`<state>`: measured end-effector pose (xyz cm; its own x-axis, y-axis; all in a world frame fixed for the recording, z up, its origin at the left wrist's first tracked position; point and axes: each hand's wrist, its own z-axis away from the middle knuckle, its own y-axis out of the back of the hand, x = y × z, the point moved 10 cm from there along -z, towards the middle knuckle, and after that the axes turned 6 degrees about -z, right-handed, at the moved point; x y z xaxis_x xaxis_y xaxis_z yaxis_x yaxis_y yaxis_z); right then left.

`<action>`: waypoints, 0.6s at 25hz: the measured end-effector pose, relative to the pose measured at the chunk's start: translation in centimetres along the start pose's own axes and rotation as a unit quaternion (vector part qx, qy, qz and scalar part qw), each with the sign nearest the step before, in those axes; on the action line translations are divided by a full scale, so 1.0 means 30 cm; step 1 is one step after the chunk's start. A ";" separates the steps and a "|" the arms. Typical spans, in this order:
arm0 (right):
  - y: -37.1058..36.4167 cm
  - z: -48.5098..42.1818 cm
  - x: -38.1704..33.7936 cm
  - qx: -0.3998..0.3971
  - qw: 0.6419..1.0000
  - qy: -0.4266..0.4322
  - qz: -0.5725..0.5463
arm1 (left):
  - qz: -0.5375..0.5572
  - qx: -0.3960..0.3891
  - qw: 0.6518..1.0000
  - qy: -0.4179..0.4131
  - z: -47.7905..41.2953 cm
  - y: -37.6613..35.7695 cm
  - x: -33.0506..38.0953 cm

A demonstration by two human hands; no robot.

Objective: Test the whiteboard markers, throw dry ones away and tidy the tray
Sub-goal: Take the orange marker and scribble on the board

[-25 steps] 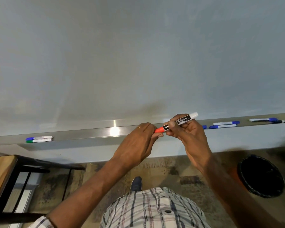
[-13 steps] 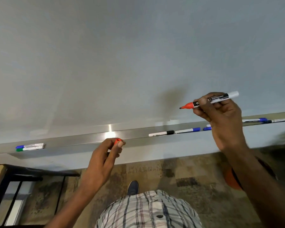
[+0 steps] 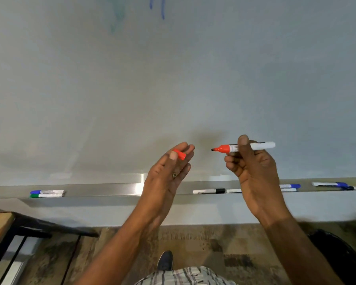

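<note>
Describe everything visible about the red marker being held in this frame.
The red marker is uncapped, lying roughly level in the right hand, thumb on top, fingers curled under. Its dark tip points left from an orange-red collar; behind that are a white label band, a black printed section and a pale plastic barrel end jutting right past the hand. It is held in front of the whiteboard, tip not visibly touching it. Its red cap sits in the left hand.

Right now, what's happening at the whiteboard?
A person is testing markers. The right hand holds an uncapped red marker, tip pointing left, not touching the whiteboard. The left hand holds its red cap. More capped markers lie on the tray: a blue and green pair at left, several at right.
</note>
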<state>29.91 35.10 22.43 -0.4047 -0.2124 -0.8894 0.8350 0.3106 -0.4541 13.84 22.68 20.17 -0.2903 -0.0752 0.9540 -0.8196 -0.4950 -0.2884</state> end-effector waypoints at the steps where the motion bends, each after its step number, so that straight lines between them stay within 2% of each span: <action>1: -0.022 0.003 0.005 -0.006 1.000 -0.005 0.002 | 0.056 -0.009 0.998 0.013 -0.009 -0.022 0.014; 3: -0.066 0.007 0.008 -0.020 1.000 -0.012 0.006 | 0.120 -0.025 0.992 0.020 -0.021 -0.052 0.044; 5: -0.089 0.007 0.009 -0.026 0.999 -0.016 0.010 | 0.137 -0.020 0.990 0.018 -0.031 -0.056 0.059; 10: -0.128 -0.017 -0.015 -0.042 0.999 -0.019 -0.006 | 0.135 0.089 0.987 -0.026 -0.060 0.081 0.151; 13: -0.178 -0.055 -0.049 -0.072 0.997 0.011 -0.008 | 0.107 0.150 0.979 -0.088 -0.076 0.194 0.285; 15: -0.234 -0.082 -0.099 -0.093 0.994 0.054 0.015 | 0.038 0.170 0.973 -0.151 -0.087 0.248 0.403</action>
<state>24.34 35.84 28.13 -0.4271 -0.1032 -0.8983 0.7674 0.4840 -0.4205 2.95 20.35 29.35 -0.1423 -0.3487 0.9264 -0.5764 -0.7316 -0.3640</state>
